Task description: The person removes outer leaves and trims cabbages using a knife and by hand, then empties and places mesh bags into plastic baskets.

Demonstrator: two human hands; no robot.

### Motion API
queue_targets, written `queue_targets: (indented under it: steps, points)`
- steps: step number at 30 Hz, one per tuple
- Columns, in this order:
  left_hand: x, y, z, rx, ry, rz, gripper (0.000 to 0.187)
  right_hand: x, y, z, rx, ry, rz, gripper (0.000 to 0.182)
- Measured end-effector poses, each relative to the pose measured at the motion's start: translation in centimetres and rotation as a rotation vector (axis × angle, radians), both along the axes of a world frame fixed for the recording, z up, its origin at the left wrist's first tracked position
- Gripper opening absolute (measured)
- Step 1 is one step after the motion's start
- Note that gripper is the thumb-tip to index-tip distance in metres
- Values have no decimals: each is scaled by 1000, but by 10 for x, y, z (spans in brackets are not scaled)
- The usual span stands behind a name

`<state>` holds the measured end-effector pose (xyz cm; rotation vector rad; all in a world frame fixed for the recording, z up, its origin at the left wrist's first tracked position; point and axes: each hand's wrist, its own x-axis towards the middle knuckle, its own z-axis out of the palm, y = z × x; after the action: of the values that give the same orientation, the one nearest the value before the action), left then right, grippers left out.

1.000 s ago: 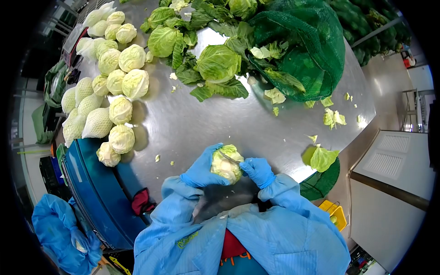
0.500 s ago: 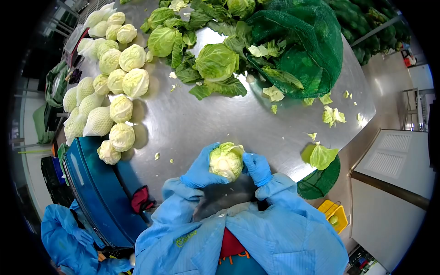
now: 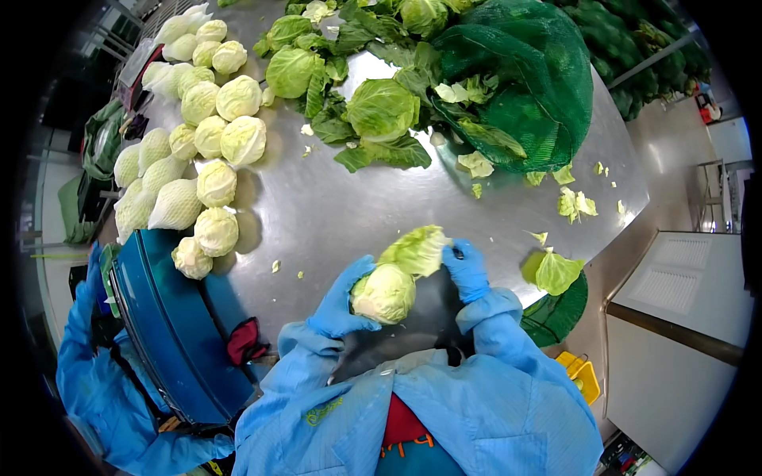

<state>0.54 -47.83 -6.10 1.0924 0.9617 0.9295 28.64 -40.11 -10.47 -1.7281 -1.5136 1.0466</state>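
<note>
Pale-green cabbage (image 3: 384, 294), between hands (image 3: 344, 301), cupped by left

Table (image 3: 317, 210): metal, stainless look, smooth w/ glossy glare patches. L hand (image 3: 343, 303) & R hand (image 3: 468, 270): thin rubbery gloves, smooth, semi-matt. Cabbage head (image 3: 384, 297): waxy, smooth, low sheen; outer leaf (image 3: 418, 247) thinner, crinkled. Jacket (image 3: 500, 389): matt cloth, fine-striped, creased. Net bag (image 3: 548, 87): plastic-looking mesh, rough. Sleeves (image 3: 176, 206): foam-type netting, matt, bumpy. Blue bin (image 3: 163, 317): smooth, semi-gloss, metal vs. plstc unclear. Yellow basket (image 3: 586, 384): plastic look, smooth. Red cloth (image 3: 244, 341): matt, rumpled.
</note>
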Motion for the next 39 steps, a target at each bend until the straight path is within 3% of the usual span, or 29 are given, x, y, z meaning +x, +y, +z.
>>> queue_targets:
  steps: [3, 6, 9, 11, 13, 16, 17, 20, 21, 25, 28, 29, 32, 33, 35, 36, 39]
  points:
    - [-2, -17, -4, -89, -53, 82, 107, 43, -6, -29, 36, -261, -59, 24]
    - [7, -22, -5, -119, -143, 165, 104, 43, 13, 35, 165, -380, -309, 34]
    - [10, -14, -10, -112, -174, 154, 102, 42, 17, 61, 184, -345, -214, 43]
    - [10, -10, -9, -122, -162, 123, 102, 35, 8, 30, 246, 105, 211, 51]
    - [9, -4, 0, -122, -140, 96, 102, 4, 11, 73, 61, 171, 536, 64]
    - [17, 0, 4, -115, -92, 120, 107, -9, 16, 88, -344, 187, 695, 70]
    - [19, 0, 1, -95, -70, 127, 106, -8, 7, 68, -256, 255, 610, 63]
    - [32, 1, -9, -72, -20, 173, 102, 8, 6, 82, -521, 39, 541, 57]
    - [39, 4, -4, -86, -11, 203, 100, 11, 4, 81, -433, 72, 506, 45]
    - [52, 18, 8, 134, 259, 209, 95, 28, 4, 124, -781, 405, 312, 32]
    - [69, 24, 21, 256, 584, 169, 93, 33, 7, 151, -850, 477, 389, 32]
    - [77, 25, 25, 227, 627, 176, 93, 31, 5, 161, -877, 557, 294, 30]
    - [89, 28, 30, 156, 675, 198, 91, 67, 10, 166, -725, 632, 276, 36]
    - [88, 29, 27, 141, 637, 207, 91, 62, 6, 179, -435, 792, 6, 40]
    - [83, 29, 17, 102, 567, 217, 90, 92, 9, 192, -195, 819, -261, 45]
    - [77, 29, 16, 78, 497, 212, 90, 132, 20, 191, -255, 710, -258, 45]
    - [68, 29, 18, 29, 356, 211, 88, 144, 38, 168, 112, 87, -369, 40]
